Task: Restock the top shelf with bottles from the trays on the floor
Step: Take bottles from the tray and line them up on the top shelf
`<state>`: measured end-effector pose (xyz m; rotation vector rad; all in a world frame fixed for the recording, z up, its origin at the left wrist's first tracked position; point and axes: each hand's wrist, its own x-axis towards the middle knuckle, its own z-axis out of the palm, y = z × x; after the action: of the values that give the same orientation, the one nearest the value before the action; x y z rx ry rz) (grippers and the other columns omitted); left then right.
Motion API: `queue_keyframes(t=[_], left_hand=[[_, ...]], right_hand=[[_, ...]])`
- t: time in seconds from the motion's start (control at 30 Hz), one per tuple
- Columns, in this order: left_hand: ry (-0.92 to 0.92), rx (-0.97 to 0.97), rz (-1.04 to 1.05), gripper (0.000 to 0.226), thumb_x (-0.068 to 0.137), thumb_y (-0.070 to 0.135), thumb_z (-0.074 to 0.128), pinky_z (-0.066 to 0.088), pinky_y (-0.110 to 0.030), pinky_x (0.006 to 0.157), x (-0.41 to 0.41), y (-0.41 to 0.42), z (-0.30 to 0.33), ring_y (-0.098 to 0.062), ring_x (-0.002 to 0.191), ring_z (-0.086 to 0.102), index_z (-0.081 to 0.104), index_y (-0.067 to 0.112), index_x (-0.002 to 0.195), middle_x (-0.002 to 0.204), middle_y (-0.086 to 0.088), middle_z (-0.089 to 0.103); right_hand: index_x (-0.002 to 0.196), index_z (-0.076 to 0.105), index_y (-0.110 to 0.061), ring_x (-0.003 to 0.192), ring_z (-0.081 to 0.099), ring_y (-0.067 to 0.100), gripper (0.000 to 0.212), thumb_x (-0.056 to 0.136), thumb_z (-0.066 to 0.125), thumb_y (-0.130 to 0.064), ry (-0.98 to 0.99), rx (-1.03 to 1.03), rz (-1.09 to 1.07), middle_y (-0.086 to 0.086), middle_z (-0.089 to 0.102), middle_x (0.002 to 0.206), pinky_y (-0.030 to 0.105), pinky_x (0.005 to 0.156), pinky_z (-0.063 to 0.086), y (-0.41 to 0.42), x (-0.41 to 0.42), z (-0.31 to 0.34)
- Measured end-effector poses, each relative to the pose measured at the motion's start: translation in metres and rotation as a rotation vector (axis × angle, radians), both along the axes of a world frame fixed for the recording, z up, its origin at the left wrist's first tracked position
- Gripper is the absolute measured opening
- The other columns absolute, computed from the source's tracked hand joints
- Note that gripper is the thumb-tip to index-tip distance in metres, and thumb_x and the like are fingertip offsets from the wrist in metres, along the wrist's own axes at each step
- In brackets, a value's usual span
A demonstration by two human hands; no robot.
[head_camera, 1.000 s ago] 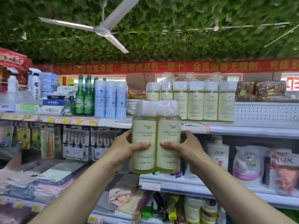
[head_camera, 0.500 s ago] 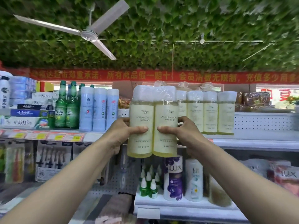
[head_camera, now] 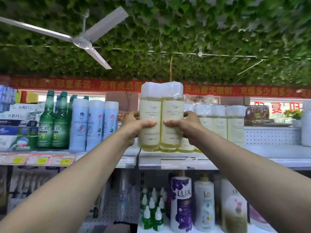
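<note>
I hold up a shrink-wrapped pack of pale yellow bottles with white caps (head_camera: pixel 160 118) at the level of the top shelf (head_camera: pixel 176 161). My left hand (head_camera: pixel 136 126) grips its left side, thumb across the front label. My right hand (head_camera: pixel 184 126) grips the right side the same way. The pack's base hangs just above the shelf's front edge. To its right, several matching yellow bottles (head_camera: pixel 220 125) stand in a row on the shelf.
Left of the pack stand pale blue bottles (head_camera: pixel 95 125), green glass bottles (head_camera: pixel 53 123) and boxed goods. Wrapped brown packs (head_camera: pixel 257 116) lie at the back right. Lux and other wash bottles (head_camera: pixel 181 199) fill the shelf below. A ceiling fan (head_camera: pixel 80 42) hangs overhead.
Both hands have raised the pack from below the top shelf up to its level, and moved it closer to the row of matching bottles. The view has tilted upward.
</note>
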<state>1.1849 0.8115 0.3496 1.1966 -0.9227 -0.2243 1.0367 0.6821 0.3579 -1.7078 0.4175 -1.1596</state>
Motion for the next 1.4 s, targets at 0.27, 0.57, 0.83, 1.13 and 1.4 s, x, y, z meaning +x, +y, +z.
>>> queue_keyframes(t=[0.27,0.57,0.83,1.13,1.4], left_hand=[[0.042,0.026,-0.005,0.077,0.065,0.005,0.091,0.059,-0.050,0.085,0.022,-0.033,-0.011,-0.027,0.096,0.071,0.048,0.018,0.128,0.116,-0.010,0.070],[0.072,0.065,-0.039,0.083,0.062,0.009,0.093,0.059,-0.051,0.085,0.033,-0.051,-0.026,-0.028,0.096,0.072,0.050,0.017,0.133,0.115,-0.009,0.071],[0.070,0.098,-0.068,0.074,0.073,0.010,0.087,0.059,-0.047,0.083,0.041,-0.058,-0.027,-0.027,0.096,0.071,0.047,0.020,0.136,0.114,-0.007,0.070],[0.024,0.190,-0.069,0.071,0.081,0.019,0.083,0.055,-0.032,0.065,0.034,-0.051,-0.036,-0.015,0.089,0.067,0.048,0.020,0.142,0.120,-0.003,0.068],[-0.033,0.253,0.107,0.079,0.064,0.021,0.094,0.057,-0.052,0.093,0.031,-0.055,-0.044,-0.029,0.108,0.066,0.045,0.016,0.126,0.124,-0.006,0.065]], right_hand=[[0.115,0.060,-0.013,0.089,0.075,0.026,0.077,0.049,0.099,-0.016,-0.006,0.052,-0.024,0.006,0.075,0.105,0.048,0.075,0.063,-0.030,0.028,-0.013],[0.114,0.058,-0.011,0.086,0.075,0.025,0.075,0.052,0.100,-0.019,0.064,0.057,-0.096,0.006,0.074,0.104,0.046,0.072,0.064,-0.047,0.038,-0.025],[0.115,0.057,-0.014,0.090,0.073,0.024,0.070,0.059,0.098,-0.025,0.094,0.022,-0.117,0.004,0.072,0.105,0.045,0.080,0.062,-0.054,0.042,-0.028],[0.112,0.065,-0.016,0.092,0.072,0.021,0.058,0.065,0.094,-0.032,0.159,-0.036,-0.125,0.001,0.073,0.106,0.042,0.084,0.062,-0.054,0.041,-0.040],[0.112,0.060,-0.015,0.100,0.069,0.026,0.068,0.055,0.097,-0.018,0.291,-0.059,-0.158,0.003,0.071,0.107,0.044,0.093,0.058,-0.054,0.038,-0.045]])
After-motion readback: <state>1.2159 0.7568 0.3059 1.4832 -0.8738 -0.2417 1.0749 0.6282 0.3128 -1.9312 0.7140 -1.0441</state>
